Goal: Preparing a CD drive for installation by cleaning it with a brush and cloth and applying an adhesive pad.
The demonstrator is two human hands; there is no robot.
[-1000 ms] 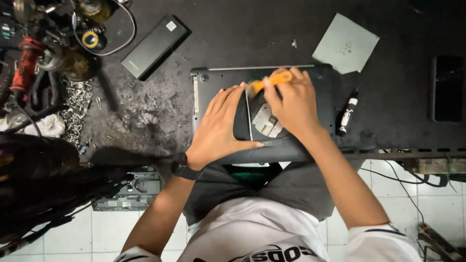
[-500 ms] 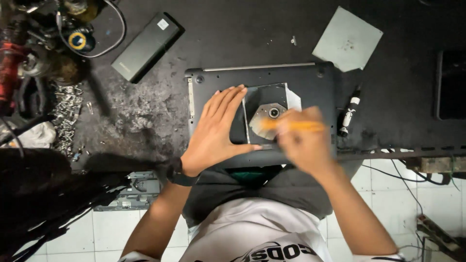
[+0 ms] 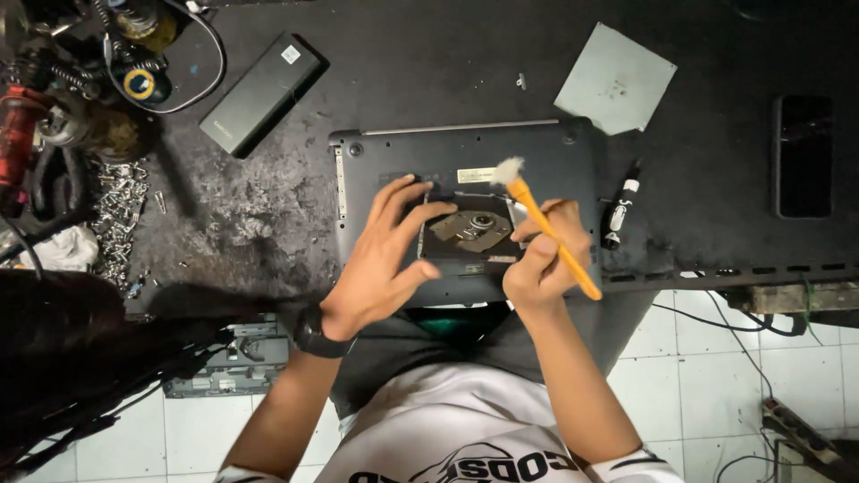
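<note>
Orange-handled brush [image 3: 548, 231], gripped in the closed right hand [image 3: 544, 259], angles its white bristles over an upturned laptop [image 3: 465, 148] on a black bench [image 3: 429, 72]. Left hand [image 3: 380, 264] lies open, fingers spread beside the exposed drive [image 3: 470, 231]. Nearby: pen [image 3: 619, 206], grey panel [image 3: 616, 79].

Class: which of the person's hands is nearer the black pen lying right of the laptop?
Right. The right hand is beside the black pen; the left hand lies farther left.
</note>
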